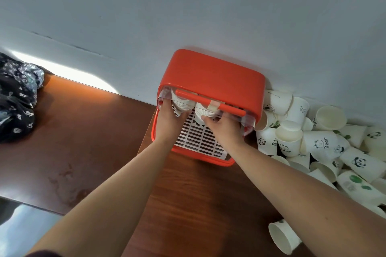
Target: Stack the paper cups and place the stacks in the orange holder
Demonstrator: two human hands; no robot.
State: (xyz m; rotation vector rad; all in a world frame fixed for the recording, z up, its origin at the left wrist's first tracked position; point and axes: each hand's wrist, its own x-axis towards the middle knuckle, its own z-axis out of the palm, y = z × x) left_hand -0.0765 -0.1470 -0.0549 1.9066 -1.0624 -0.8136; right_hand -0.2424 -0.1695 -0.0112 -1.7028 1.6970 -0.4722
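The orange holder (211, 73) stands against the wall with its clear front flap raised and a white slatted tray (198, 137) inside. Two stacks of white paper cups sit under the flap: a left stack (181, 103) and a right stack (203, 112). My left hand (168, 120) reaches into the holder and grips the left stack from the left. My right hand (224, 126) reaches in beside it, fingers curled round the base of the right stack. The fingertips of both hands are partly hidden by the cups and the flap.
A heap of loose paper cups (321, 142), some printed with pandas, lies right of the holder along the wall. One cup (283, 237) lies on its side near the table's front. Dark patterned cloth (16, 98) sits at the far left of the brown wooden table (87, 142).
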